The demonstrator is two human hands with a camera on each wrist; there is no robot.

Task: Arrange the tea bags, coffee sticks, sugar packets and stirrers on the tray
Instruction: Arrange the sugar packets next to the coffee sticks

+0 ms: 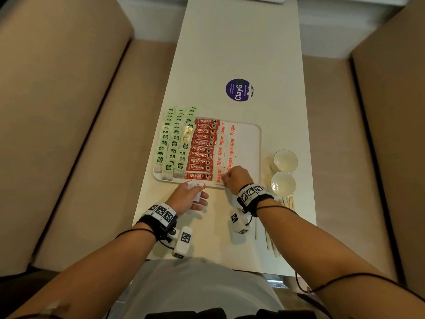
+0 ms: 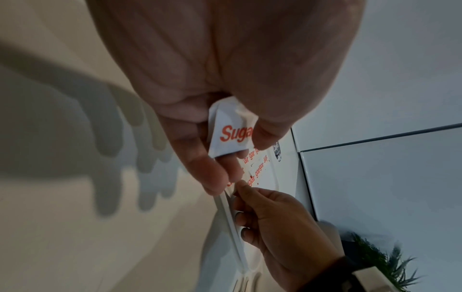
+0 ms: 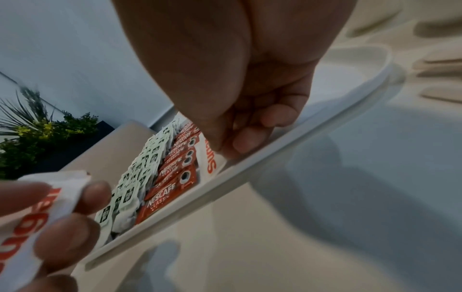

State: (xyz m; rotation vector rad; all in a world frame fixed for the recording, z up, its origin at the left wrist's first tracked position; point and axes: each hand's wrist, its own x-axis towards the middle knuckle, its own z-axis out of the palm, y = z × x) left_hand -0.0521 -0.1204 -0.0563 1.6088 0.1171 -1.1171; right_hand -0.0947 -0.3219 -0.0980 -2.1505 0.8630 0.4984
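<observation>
A white tray (image 1: 251, 137) holds rows of green tea bags (image 1: 174, 141), red coffee sticks (image 1: 202, 149) and white sugar packets (image 1: 227, 143). My right hand (image 1: 226, 178) is at the tray's near edge, fingers curled, pinching a sugar packet (image 3: 210, 163) that lies beside the nearest coffee stick (image 3: 165, 195). My left hand (image 1: 197, 192) hovers just in front of the tray, holding spare sugar packets (image 2: 231, 134) between thumb and fingers. Wooden stirrers (image 1: 271, 240) lie on the table to the right, off the tray.
Two pale cups (image 1: 285, 161) (image 1: 282, 184) stand right of the tray. A round purple sticker (image 1: 239, 89) lies farther back on the white table. Beige sofa seats (image 1: 80, 146) flank the table. A green plant (image 3: 37, 134) shows in the right wrist view.
</observation>
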